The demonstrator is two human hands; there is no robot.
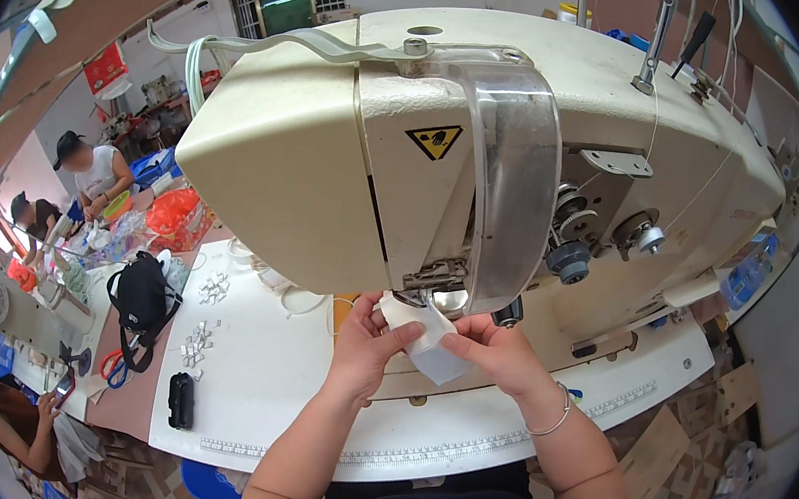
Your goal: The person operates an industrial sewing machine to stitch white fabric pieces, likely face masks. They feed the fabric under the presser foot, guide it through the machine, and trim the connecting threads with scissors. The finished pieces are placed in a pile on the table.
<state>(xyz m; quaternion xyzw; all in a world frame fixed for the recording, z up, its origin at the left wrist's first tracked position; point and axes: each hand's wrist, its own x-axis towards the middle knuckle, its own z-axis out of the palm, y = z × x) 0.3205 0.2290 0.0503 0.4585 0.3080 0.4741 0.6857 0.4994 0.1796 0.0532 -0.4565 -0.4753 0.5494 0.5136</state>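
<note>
A large cream sewing machine (pixel 273 158) fills the middle of the view. Just below its needle area, both my hands hold a small piece of white fabric (pixel 437 359). My left hand (pixel 368 346) pinches the fabric's left side, thumb on top. From the right, my right hand (pixel 502 356) grips the other edge between thumb and fingers. The fabric's far end runs up under the machine head, where the presser foot is mostly hidden. A bracelet (pixel 558 412) circles my right wrist.
On the white table (pixel 257 400) lie small white pieces (pixel 195 345), a black case (pixel 180 400) and a ruler strip (pixel 476 448). Left of these are a black bag (pixel 143 296) and scissors (pixel 117 368). Several people are at the left. A blue basin (pixel 214 488) stands below.
</note>
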